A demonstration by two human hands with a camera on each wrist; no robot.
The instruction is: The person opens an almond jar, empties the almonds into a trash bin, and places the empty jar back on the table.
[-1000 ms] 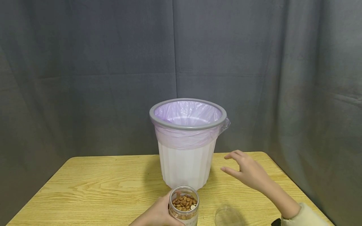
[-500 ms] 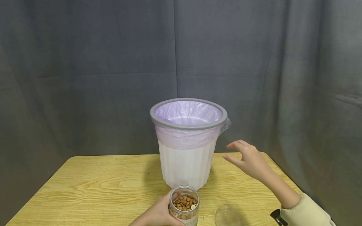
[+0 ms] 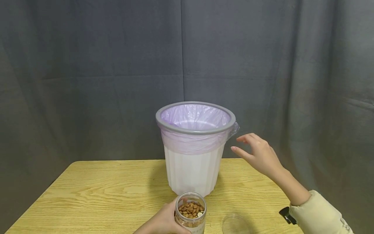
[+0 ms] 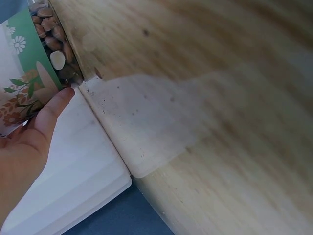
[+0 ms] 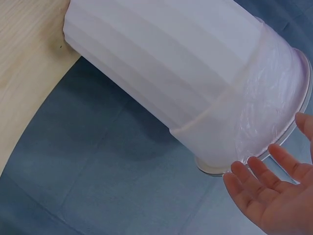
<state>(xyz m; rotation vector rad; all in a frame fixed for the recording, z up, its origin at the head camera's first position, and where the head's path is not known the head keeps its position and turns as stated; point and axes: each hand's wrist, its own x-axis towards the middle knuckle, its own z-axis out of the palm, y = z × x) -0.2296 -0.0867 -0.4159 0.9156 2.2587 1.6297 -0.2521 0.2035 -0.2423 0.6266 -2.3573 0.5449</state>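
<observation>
At the bottom centre of the head view my left hand [image 3: 166, 219] grips a clear lidless jar [image 3: 197, 226] from its left side. Brown almond-like nuts [image 3: 190, 209] and a pale piece show inside. The left wrist view shows the jar's green and white floral label [image 4: 19, 63]. My right hand [image 3: 261, 156] hovers right of the white bin [image 3: 193, 172], thumb and fingers spread, holding nothing. In the right wrist view its fingertips overlap the bin's rim. A purple bag [image 3: 194, 143] lines the bin and folds over its outside below the grey rim [image 3: 195, 131].
A clear round lid [image 3: 235, 224] lies on the wooden table [image 3: 102, 191], right of the jar. The bin stands upright at the table's middle, behind the jar. Grey curtains [image 3: 117, 81] hang at the back and right. A dark strap piece [image 3: 287, 215] sits near the right sleeve.
My right hand has risen and shifted slightly right and away, nearing the height of the bin's rim. The left hand and the jar have stayed in place.
</observation>
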